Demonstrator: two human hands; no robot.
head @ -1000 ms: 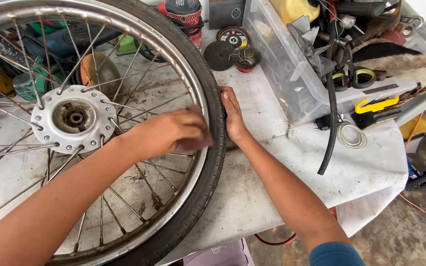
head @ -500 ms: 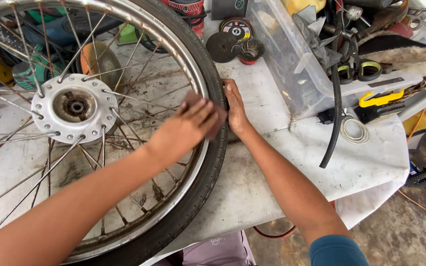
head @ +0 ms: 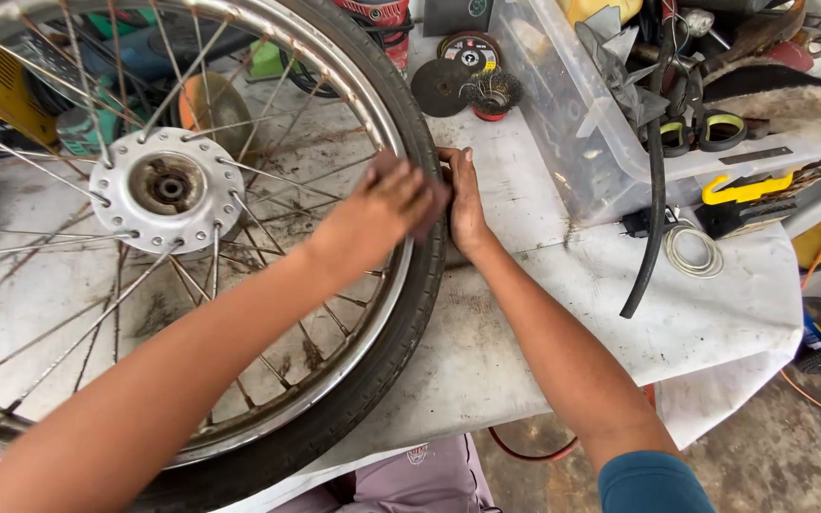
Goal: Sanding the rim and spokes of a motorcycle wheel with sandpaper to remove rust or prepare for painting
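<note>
Spoked wheel (head: 173,228) flat on the desk (head: 515,313), takes up the whole left side. Hub (head: 165,188) sits left of centre, spokes run out to a chrome rim (head: 372,104); black tyre (head: 420,285) is mounted on it.

Left hand (head: 382,209) reaches in across the spokes, palm down, fingers pressed over rim and tyre edge at the wheel's right side. Grip: curled onto the tyre, can't tell if it's actually clamped around anything.

Right hand (head: 466,199) just beside it, on the outer side of the tyre, fingers flat against the sidewall, touching it, not closed round it.

Past the hands, further back on the desk: dark grinding disc (head: 440,86) and wire cup brush (head: 493,93).

Right side: clear plastic bin (head: 572,142) full of tools. Black hose (head: 656,190) hangs out of it onto the white cloth (head: 715,323). Coil of wire (head: 688,249) right next to the hose.
</note>
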